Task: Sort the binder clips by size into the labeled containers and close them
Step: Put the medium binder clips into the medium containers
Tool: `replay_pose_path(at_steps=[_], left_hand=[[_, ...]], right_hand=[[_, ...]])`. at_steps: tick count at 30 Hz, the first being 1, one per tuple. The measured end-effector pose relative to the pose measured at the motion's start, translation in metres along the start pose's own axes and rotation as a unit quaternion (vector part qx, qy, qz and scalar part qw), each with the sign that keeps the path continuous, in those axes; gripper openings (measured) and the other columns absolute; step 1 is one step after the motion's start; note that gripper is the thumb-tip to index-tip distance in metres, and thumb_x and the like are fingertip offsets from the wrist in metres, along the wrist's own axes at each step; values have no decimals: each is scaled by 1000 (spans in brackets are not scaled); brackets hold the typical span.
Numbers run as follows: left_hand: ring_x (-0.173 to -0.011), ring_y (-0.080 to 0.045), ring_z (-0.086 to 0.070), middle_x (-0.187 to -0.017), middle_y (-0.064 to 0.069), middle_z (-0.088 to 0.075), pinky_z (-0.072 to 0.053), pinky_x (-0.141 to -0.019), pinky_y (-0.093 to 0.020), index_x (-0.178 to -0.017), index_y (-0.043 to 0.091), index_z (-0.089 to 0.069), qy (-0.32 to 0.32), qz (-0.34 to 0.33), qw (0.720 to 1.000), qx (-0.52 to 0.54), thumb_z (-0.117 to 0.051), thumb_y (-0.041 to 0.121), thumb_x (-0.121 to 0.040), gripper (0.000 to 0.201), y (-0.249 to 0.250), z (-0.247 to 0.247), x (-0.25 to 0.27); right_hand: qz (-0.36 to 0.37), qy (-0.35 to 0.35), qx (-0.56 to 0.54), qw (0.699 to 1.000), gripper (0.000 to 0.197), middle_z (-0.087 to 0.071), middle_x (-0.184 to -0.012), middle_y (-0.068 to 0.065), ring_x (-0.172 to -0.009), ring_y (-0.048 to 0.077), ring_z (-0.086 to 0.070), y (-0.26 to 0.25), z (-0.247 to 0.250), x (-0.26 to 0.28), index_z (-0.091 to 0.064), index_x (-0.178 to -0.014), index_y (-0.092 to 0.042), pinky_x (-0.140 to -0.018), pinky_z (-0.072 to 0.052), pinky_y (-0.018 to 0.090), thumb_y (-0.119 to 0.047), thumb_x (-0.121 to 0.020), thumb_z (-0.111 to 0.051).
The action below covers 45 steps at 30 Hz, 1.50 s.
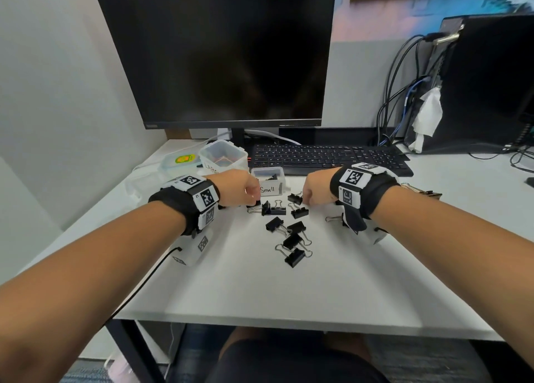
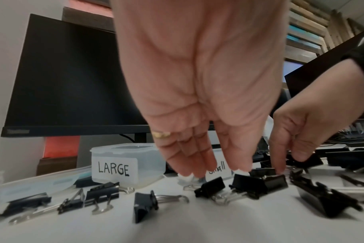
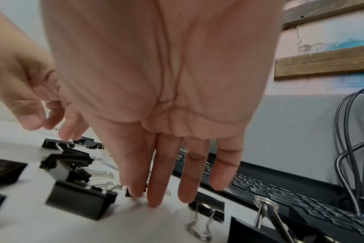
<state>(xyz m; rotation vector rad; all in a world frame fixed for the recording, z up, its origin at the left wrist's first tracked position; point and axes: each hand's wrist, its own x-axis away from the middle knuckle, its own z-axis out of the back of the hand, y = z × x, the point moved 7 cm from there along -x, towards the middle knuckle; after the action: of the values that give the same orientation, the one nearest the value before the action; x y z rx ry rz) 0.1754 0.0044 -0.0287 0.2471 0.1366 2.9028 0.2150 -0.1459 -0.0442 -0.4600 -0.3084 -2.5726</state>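
Observation:
Several black binder clips [image 1: 291,238] lie scattered on the white desk [image 1: 260,290]. Behind them stand two open clear tubs: one labeled "Small" [image 1: 271,189] with clips inside, and one labeled "LARGE" [image 2: 114,169] to its left. My left hand [image 1: 250,197] hangs in front of the Small tub, fingers straight and pointing down, holding nothing. Its tips hover just over one clip [image 2: 211,186]. My right hand [image 1: 307,199] also points straight down. Its fingertips [image 3: 155,199] touch the desk, and the index finger rests by a small clip [image 3: 128,192]. The right thumb is hidden in the wrist view.
A tub lid with a yellow-green sticker [image 1: 181,160] lies left of the LARGE tub. A black keyboard [image 1: 329,157] and monitor [image 1: 225,53] stand behind the tubs. A computer tower with cables [image 1: 488,79] is at the right. More clips [image 1: 422,191] lie beside my right wrist.

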Motion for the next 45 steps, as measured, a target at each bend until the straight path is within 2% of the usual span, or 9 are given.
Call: replay_pose_path(at_steps=[2, 5, 8, 12, 18, 24, 35, 42, 45], left_hand=[[-93, -12, -52, -118, 4, -59, -40, -81, -21, -119, 21, -62, -35, 10, 999, -7, -56, 23, -92, 27, -1, -9, 3], [-104, -24, -59, -128, -1, -54, -47, -84, -29, -130, 25, -53, -89, 48, 994, -47, -58, 30, -91, 39, -4, -19, 8], [-113, -23, -56, -134, -2, -50, -39, -80, -22, -138, 25, -45, -115, 63, 988, -84, -53, 32, -94, 45, -4, -24, 15], [-124, -22, -49, -140, 0, -48, -41, -99, -29, -141, 27, -43, -124, 51, 987, -93, -48, 30, -97, 44, -1, -28, 21], [-107, -20, -60, -124, 3, -60, -50, -93, -31, -120, 28, -63, -100, 40, 993, -43, -59, 29, -90, 30, -6, -26, 22], [-94, -16, -62, -98, 5, -67, -52, -83, -29, -94, 23, -73, -74, 60, 995, -33, -71, 29, -82, 14, -6, -26, 20], [-86, -11, -56, -90, 5, -66, -49, -85, -25, -100, 18, -71, -51, 26, 998, -23, -68, 12, -82, 19, 0, -23, 18], [-86, -11, -57, -79, 13, -60, -49, -80, -22, -97, 18, -72, -60, 51, 997, -11, -67, 6, -80, 22, -19, -20, 25], [-92, -17, -55, -94, 4, -59, -43, -71, -20, -98, 16, -65, -24, 79, 996, -38, -59, 5, -82, 20, -37, -10, 28]], right_hand=[[14, 17, -23, 1000, 33, -62, -126, 1, -89, 18, -57, -4, 3, 3, -65, -123, -17, -59, -44, 17, -12, -96, -47], [29, 37, -52, 998, 31, -61, -128, 3, -109, 25, -60, -10, 4, 7, -66, -122, -17, -79, -46, 23, -13, -96, -50], [56, 37, -72, 995, 36, -58, -131, -1, -116, 20, -56, -16, -1, 11, -63, -126, -21, -92, -43, 22, -9, -95, -49], [64, 25, -73, 995, 38, -61, -125, -3, -113, 18, -58, -20, -5, 12, -62, -127, -24, -99, -46, 28, -12, -91, -58], [46, 49, -95, 993, 33, -67, -115, -2, -90, 13, -57, -15, -4, 8, -70, -115, -16, -84, -49, 24, -15, -82, -72], [38, 32, -77, 996, 34, -68, -113, -1, -86, 12, -56, -13, -3, 5, -71, -112, -14, -78, -49, 23, -16, -79, -76], [43, 34, -147, 988, 29, -67, -107, 1, -59, 4, -55, -16, 3, 3, -68, -111, -17, -50, -45, 18, -11, -82, -70], [72, 39, -159, 984, 25, -70, -103, 5, -70, 15, -61, -34, 16, -8, -71, -105, -18, -71, -55, 25, -11, -80, -72], [86, 40, -157, 983, 24, -71, -98, 4, -68, 14, -60, -42, 19, -11, -72, -104, -15, -71, -54, 25, -12, -80, -73]])
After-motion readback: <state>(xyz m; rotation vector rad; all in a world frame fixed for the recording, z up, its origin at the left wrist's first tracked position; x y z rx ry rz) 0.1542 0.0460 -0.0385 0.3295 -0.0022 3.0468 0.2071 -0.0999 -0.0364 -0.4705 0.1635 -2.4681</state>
